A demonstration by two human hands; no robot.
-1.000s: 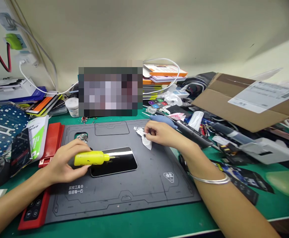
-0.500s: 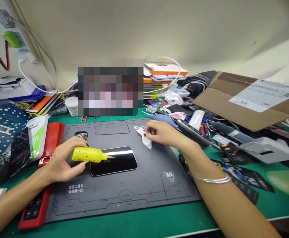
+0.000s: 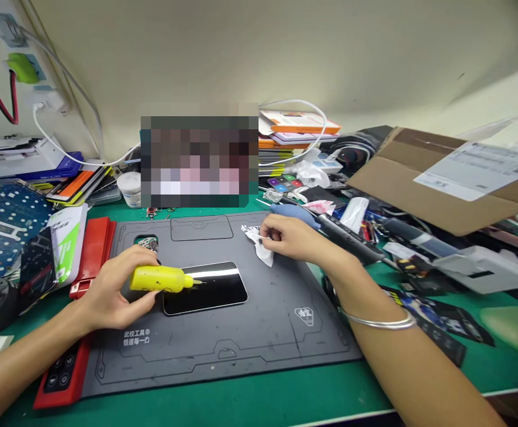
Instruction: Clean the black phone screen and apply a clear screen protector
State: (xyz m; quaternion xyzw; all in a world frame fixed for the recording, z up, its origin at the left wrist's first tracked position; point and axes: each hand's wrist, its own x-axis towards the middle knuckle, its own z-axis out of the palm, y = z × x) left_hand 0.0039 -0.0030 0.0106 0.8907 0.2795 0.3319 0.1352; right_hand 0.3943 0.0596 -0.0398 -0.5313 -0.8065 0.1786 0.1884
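Left hand (image 3: 114,290) is levelling a yellow needle-tip bottle (image 3: 159,279) toward three o'clock, presumably for aim; right hand (image 3: 288,237) is pinching a white stick (image 3: 265,238).

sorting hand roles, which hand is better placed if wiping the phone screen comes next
Probably the right hand: it appears to pinch a white tissue-like piece near the phone, while the left hand is occupied with the yellow bottle.

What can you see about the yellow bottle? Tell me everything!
The bottle is bright yellow and looks like plastic, with dark specks, a narrower neck and a thin, pointed tip. The left hand holds it tipped over, nearly level. Its tip points toward the person's right, over the black phone; I can't tell whether they touch.
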